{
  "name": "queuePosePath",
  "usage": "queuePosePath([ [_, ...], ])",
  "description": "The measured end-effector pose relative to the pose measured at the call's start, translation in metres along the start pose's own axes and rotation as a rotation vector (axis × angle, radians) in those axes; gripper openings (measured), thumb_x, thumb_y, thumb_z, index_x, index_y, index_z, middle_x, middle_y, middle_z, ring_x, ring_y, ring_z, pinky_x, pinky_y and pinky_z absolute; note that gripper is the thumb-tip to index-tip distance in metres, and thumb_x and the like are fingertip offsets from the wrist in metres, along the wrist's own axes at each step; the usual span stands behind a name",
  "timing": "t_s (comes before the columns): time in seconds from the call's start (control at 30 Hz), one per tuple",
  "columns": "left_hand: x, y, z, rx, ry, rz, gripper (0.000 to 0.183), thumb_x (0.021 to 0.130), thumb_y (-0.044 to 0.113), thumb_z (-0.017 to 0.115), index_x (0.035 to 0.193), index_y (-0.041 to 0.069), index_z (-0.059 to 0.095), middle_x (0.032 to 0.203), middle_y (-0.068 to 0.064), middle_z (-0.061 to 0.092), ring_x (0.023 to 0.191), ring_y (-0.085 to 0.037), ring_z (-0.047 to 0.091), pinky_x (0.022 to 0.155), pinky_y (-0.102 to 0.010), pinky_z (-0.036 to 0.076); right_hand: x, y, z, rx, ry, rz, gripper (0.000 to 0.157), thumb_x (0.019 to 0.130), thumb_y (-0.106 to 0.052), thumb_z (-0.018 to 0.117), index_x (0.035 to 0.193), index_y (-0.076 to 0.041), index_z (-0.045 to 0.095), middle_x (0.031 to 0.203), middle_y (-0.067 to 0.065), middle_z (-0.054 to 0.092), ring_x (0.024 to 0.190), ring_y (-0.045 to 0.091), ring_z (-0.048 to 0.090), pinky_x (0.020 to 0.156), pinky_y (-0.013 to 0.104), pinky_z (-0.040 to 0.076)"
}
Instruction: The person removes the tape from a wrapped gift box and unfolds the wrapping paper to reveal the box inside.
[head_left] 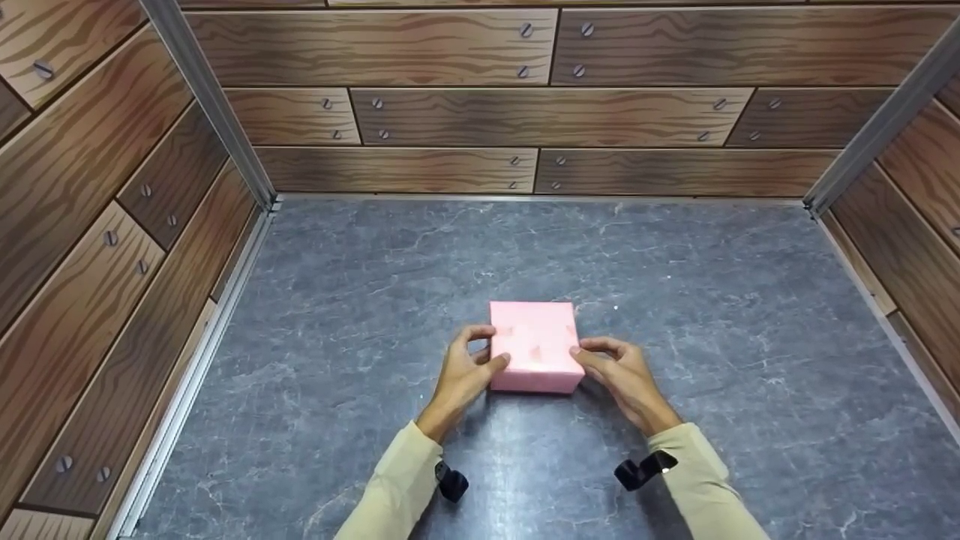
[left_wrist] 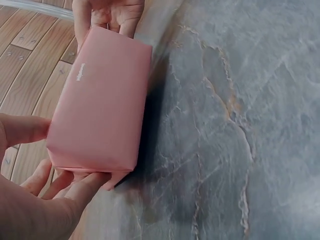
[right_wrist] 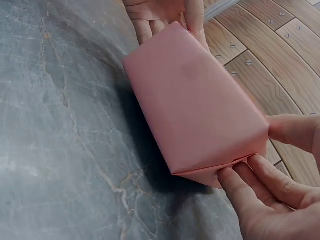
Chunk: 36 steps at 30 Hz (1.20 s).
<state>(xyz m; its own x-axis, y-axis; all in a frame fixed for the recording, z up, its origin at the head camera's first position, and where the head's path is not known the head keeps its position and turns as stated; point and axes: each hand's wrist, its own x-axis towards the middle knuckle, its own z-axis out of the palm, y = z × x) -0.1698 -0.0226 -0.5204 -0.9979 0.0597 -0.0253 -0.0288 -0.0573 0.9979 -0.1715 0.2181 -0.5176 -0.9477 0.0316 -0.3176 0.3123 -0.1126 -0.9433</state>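
Now, from the head camera, I see the pink paper-wrapped rectangular box (head_left: 535, 346) on the grey marble-patterned tabletop (head_left: 337, 315), held between my left hand (head_left: 466, 371) and right hand (head_left: 619, 371), each gripping one end. On the left wrist camera, its long axis runs from one hand to the other. On the right wrist camera, fingers (right_wrist: 240, 192) pinch a folded flap.
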Motion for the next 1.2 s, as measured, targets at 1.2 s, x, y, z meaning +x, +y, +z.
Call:
queuePosePath([
  [1.2,0.0,0.02,0.018,1.058,-0.205,0.498,0.048,0.099,0.03,0.064,0.14,0.006,0.057,0.15,-0.017,0.05,0.142,-0.037,0.041,0.119,-0.05,0.03,0.005,-0.01,0.01,-0.774,0.209,-0.627,0.026,0.084,-0.01,0.082,0.102,0.006,0.074,0.093,0.018,0.073,0.08,0.033,0.072,0.074,0.045,0.06],
])
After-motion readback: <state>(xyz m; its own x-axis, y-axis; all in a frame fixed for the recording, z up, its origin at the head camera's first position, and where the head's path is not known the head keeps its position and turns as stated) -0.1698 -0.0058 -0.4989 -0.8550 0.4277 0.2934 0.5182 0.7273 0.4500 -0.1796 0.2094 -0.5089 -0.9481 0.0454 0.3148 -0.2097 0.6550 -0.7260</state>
